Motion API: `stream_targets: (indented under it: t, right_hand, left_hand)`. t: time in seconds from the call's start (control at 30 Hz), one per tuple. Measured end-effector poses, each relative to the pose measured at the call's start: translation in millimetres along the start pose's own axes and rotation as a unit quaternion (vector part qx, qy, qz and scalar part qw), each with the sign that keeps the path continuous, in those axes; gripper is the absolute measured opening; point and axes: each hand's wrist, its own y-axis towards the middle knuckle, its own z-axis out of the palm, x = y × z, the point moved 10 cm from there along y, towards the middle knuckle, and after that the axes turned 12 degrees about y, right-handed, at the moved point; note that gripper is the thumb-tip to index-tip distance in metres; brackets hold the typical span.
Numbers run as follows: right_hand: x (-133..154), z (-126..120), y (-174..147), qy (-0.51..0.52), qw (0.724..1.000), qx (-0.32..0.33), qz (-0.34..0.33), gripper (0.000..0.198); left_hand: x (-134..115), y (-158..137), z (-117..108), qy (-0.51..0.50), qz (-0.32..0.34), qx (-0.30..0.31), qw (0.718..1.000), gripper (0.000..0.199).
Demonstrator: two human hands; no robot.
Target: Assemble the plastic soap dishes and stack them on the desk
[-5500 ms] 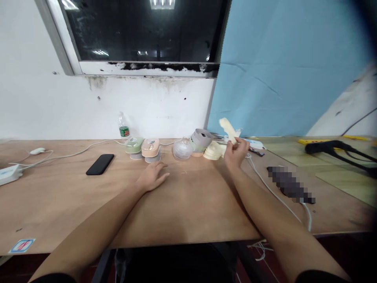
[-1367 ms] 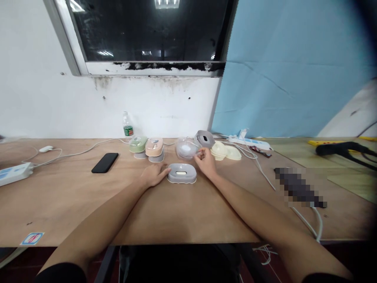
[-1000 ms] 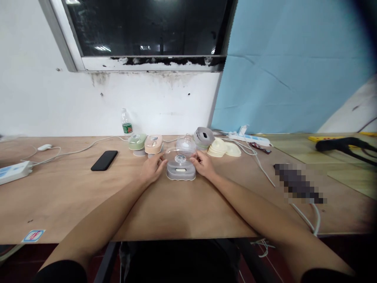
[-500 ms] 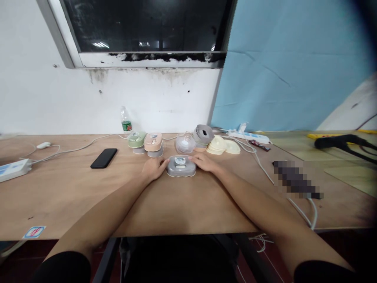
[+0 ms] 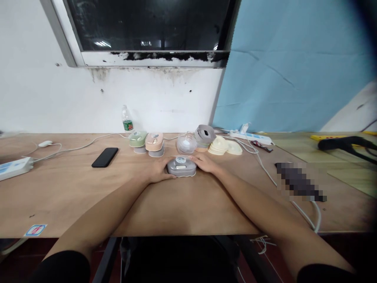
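Note:
A grey lidded box [image 5: 181, 167] with rounded corners, a round white sticker and a pale oblong tab on top rests on the wooden table. My left hand [image 5: 157, 169] is wrapped around its left end, thumb along the front edge and fingers behind. Over the right back corner, my right hand [image 5: 204, 162] keeps its fingers closed against the box; its thumb is partly hidden. Just behind the box sits a clear plastic cover [image 5: 186, 144]. A green-lidded box [image 5: 138, 139] and a pink-lidded box [image 5: 154, 142] stand to the back left.
Grey oval rings [image 5: 205, 134] are stacked at the back, beside cream-coloured lids [image 5: 218, 145]. A black phone [image 5: 105, 157] lies left, a plastic bottle [image 5: 127, 120] by the wall. Power strips [image 5: 250, 137] and white cables run along the table. A pixelated dark object [image 5: 299, 181] lies right.
My left hand has opened wider around the box's left end, its thumb moving from the top edge down to the front. My right hand and the box stay put.

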Motion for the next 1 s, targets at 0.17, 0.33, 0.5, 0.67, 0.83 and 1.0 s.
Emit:
stream_targets:
  t: [0.17,0.33,0.5,0.67,0.83,1.0]
  right_hand:
    - [-21,-16,2,0.057,0.994,-0.083,0.038,0.059]
    - [-27,-27,3,0.084,0.988,-0.122,0.041,0.058]
    - [-16,-14,2,0.065,0.995,-0.066,0.039,0.058]
    - [-8,-7,1,0.034,0.998,-0.047,0.016,0.054]
    - [-6,-4,3,0.007,0.999,-0.039,0.004,0.052]
    - [0,-4,1,-0.014,0.999,-0.033,-0.004,0.052]
  left_hand:
    - [-12,-2,-14,0.009,0.027,-0.046,0.999,0.081]
    - [-25,-7,-27,0.102,0.076,-0.058,0.99,0.071]
    - [-1,-16,-82,0.148,0.026,-0.212,0.966,0.066]
    - [66,-48,-157,0.121,-0.166,-0.451,0.869,0.082]
    - [135,-56,-162,0.092,-0.354,-0.419,0.831,0.083]
    - [159,-55,-145,0.076,-0.427,-0.363,0.824,0.092]
